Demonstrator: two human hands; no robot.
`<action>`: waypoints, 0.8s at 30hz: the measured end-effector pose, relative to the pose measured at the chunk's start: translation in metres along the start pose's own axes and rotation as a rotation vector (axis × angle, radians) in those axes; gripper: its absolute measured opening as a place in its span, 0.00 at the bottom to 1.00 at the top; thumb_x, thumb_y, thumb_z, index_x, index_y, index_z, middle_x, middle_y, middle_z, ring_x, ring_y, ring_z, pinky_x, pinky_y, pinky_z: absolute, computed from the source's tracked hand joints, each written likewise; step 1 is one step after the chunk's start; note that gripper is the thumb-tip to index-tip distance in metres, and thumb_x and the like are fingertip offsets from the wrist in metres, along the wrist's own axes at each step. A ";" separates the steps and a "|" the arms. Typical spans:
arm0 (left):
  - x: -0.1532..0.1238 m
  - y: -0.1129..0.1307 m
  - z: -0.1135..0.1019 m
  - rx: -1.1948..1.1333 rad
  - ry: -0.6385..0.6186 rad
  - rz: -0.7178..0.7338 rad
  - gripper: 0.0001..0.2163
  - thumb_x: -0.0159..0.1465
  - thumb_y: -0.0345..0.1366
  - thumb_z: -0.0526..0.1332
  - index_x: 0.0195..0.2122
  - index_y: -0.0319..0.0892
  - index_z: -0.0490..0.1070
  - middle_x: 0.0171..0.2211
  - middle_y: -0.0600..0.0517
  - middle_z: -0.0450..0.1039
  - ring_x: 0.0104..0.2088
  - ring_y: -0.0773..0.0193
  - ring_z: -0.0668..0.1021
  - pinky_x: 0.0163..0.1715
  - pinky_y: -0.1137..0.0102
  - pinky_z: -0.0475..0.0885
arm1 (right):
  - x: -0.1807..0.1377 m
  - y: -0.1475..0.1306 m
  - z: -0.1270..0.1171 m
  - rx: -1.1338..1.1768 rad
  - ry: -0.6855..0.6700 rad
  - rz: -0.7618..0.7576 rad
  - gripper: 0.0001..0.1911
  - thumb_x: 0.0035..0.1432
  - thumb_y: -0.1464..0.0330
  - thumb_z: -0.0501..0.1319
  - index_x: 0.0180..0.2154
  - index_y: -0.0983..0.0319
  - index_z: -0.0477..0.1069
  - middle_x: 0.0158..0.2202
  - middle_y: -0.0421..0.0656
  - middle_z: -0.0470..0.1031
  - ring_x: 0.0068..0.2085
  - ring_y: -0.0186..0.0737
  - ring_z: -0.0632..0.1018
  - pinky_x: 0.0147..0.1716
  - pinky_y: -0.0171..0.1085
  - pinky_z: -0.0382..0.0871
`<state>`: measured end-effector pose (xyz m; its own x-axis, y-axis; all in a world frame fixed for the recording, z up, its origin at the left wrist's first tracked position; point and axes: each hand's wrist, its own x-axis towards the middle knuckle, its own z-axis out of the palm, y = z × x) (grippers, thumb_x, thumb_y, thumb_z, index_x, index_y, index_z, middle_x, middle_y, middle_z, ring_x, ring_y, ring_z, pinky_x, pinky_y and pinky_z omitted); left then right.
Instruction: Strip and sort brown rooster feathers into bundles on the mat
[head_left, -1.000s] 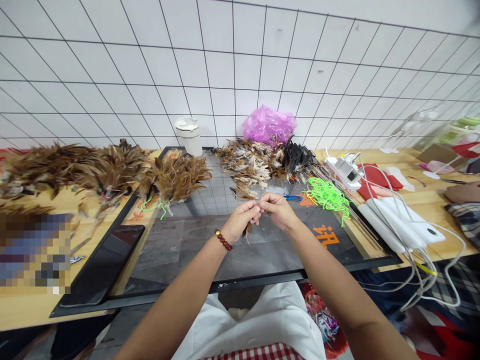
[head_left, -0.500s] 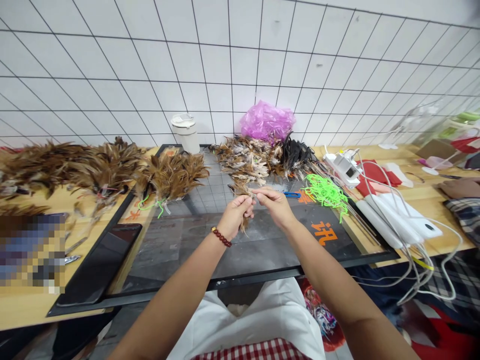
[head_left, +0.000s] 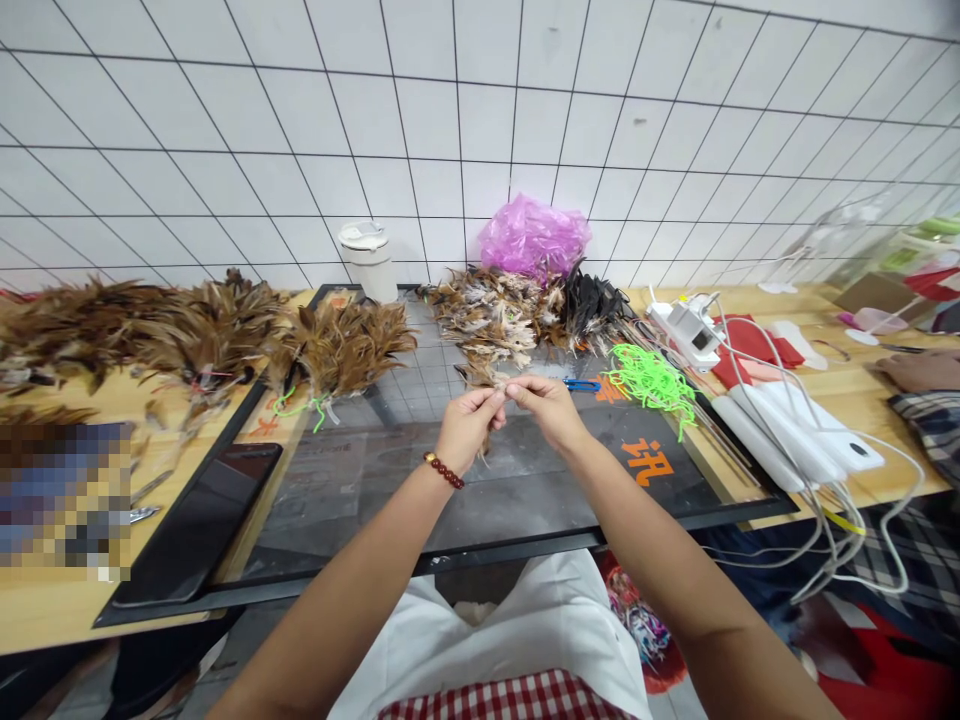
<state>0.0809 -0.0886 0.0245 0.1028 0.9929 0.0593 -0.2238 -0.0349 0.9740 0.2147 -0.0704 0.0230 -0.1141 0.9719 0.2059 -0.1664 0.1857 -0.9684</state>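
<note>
My left hand [head_left: 471,420] is closed around brown feathers [head_left: 484,452], whose tips hang out below the fingers. Thumb and fingertips of my right hand [head_left: 546,405] pinch together right against the left fingertips. What the right fingers hold between them is too small to make out. Just beyond the hands lies a mottled brown and cream feather pile [head_left: 491,315], with black feathers [head_left: 594,308] at its right end. Bundled brown feathers [head_left: 345,345] tied with green cord lie to the left. A blue tool [head_left: 581,385] and a heap of bright green cord [head_left: 651,385] sit to the right.
A white lidded cup [head_left: 369,262] and a pink plastic bag [head_left: 534,238] stand by the tiled wall. More feather bundles [head_left: 202,325] and a black phone [head_left: 202,525] are at left. Power adapters, cables and a white power bank [head_left: 817,435] crowd the right. Another person's sleeve [head_left: 930,425] shows at far right.
My fingertips have come closer together, the right thumb now meeting the left one. Fewer feather tips show below my left hand. The view has shifted slightly.
</note>
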 end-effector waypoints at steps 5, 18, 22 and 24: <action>0.001 -0.002 0.000 -0.083 0.038 -0.030 0.11 0.53 0.41 0.63 0.24 0.37 0.71 0.17 0.56 0.65 0.18 0.73 0.66 0.23 0.74 0.65 | 0.000 -0.002 -0.005 0.108 -0.043 0.092 0.14 0.48 0.61 0.64 0.37 0.60 0.77 0.25 0.37 0.72 0.24 0.28 0.64 0.27 0.32 0.59; 0.004 -0.005 -0.002 -0.110 0.057 -0.084 0.12 0.52 0.43 0.65 0.27 0.37 0.73 0.16 0.57 0.62 0.17 0.75 0.63 0.21 0.75 0.63 | 0.006 -0.003 -0.027 -0.393 0.139 -0.064 0.16 0.55 0.57 0.58 0.39 0.61 0.72 0.34 0.44 0.74 0.31 0.36 0.71 0.34 0.38 0.65; 0.007 -0.008 -0.003 -0.114 0.128 -0.081 0.11 0.52 0.42 0.64 0.27 0.37 0.73 0.16 0.58 0.62 0.17 0.75 0.63 0.20 0.76 0.61 | 0.003 -0.002 -0.064 -1.235 0.206 0.010 0.17 0.54 0.66 0.59 0.47 0.60 0.69 0.50 0.50 0.69 0.48 0.49 0.68 0.47 0.47 0.58; 0.007 -0.008 -0.004 -0.074 0.166 -0.066 0.11 0.52 0.42 0.64 0.26 0.37 0.72 0.17 0.57 0.62 0.17 0.75 0.63 0.20 0.76 0.60 | -0.002 -0.001 -0.070 -1.484 0.160 0.097 0.13 0.55 0.67 0.58 0.43 0.60 0.70 0.48 0.50 0.70 0.50 0.52 0.66 0.48 0.50 0.55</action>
<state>0.0798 -0.0809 0.0165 -0.0407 0.9981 -0.0471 -0.2936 0.0331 0.9554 0.2833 -0.0624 0.0135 0.0556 0.9757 0.2119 0.9670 0.0003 -0.2549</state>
